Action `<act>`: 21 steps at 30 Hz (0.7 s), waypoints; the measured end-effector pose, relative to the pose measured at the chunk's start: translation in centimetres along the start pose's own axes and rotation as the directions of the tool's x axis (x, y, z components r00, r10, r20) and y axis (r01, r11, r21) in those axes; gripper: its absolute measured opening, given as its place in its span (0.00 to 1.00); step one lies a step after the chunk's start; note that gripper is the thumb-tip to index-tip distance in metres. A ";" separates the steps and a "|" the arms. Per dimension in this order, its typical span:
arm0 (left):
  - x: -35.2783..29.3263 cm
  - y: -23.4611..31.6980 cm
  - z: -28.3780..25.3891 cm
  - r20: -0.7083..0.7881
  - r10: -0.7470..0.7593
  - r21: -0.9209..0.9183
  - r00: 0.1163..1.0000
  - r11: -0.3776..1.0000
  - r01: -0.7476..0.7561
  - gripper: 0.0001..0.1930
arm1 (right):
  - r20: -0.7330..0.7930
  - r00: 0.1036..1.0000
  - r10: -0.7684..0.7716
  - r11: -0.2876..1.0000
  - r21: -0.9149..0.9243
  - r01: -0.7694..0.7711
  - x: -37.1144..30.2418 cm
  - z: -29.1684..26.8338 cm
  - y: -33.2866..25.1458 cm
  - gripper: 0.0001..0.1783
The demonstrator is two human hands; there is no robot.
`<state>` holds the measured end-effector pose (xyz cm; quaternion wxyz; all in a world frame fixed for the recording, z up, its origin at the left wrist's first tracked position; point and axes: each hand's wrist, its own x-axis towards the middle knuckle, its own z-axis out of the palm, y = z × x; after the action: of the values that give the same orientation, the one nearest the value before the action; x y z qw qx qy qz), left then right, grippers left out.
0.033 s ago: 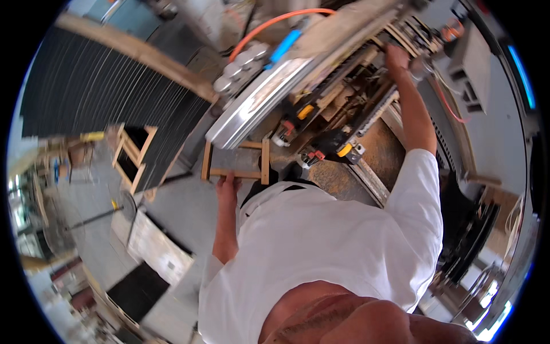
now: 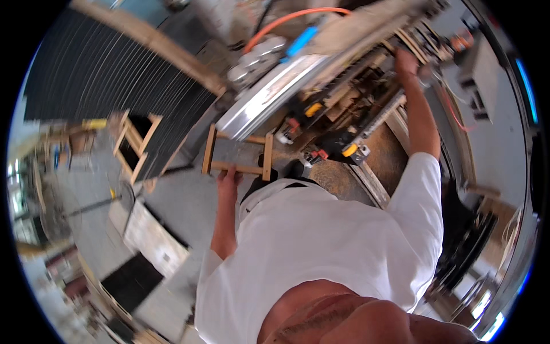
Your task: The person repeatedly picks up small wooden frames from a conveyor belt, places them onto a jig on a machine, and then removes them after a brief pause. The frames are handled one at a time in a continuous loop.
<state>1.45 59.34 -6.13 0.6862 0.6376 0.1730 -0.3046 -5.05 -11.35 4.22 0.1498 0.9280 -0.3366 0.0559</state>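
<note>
My left hand (image 2: 229, 178) grips the near bar of a small rectangular wooden frame (image 2: 238, 168), with its fingers closed on the wood. The frame's far bar lies partly behind the end of a long silver metal rail (image 2: 252, 109). My right arm stretches far across a machine, and my right hand (image 2: 405, 63) is at its far end, beside several light wooden strips (image 2: 411, 46). Motion blurs its fingers, so their grip is unclear. Between the hands are two clamp-like machine heads with yellow and red parts, the left one (image 2: 291, 127) and the right one (image 2: 313, 156).
Wood offcuts (image 2: 339, 94) and sawdust (image 2: 329, 179) lie inside and below the machine. A tall stack of black sheets (image 2: 114, 69) stands to the left, with wooden frame pieces (image 2: 136, 143) leaning by it. An orange hose (image 2: 298, 15) curves behind the rail.
The surroundings have shifted slightly to the right in view. My left hand and the wooden frame sit slightly higher in the picture. My right hand stays by the strips.
</note>
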 end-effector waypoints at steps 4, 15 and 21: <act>0.2 2.4 -3.0 -0.010 0.081 -0.018 0.997 0.997 -0.081 0.14 | 0.077 0.994 0.075 0.991 0.103 -0.083 0.2 1.0 3.5 0.18; 1.5 15.9 -24.1 -0.309 0.470 -0.060 0.827 0.858 -0.510 0.13 | -0.346 0.891 0.295 0.579 0.806 0.122 -19.5 -20.2 -21.5 0.12; 9.4 23.6 -38.1 -0.243 0.503 0.063 0.829 0.861 -0.504 0.15 | 0.058 0.971 0.234 0.224 0.968 -0.111 -33.0 -14.4 -33.2 0.09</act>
<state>29.39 94.84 1.35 0.7157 0.6927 0.0847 -0.0296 -9.11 37.40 3.19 -0.4414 0.7764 -0.3236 0.3127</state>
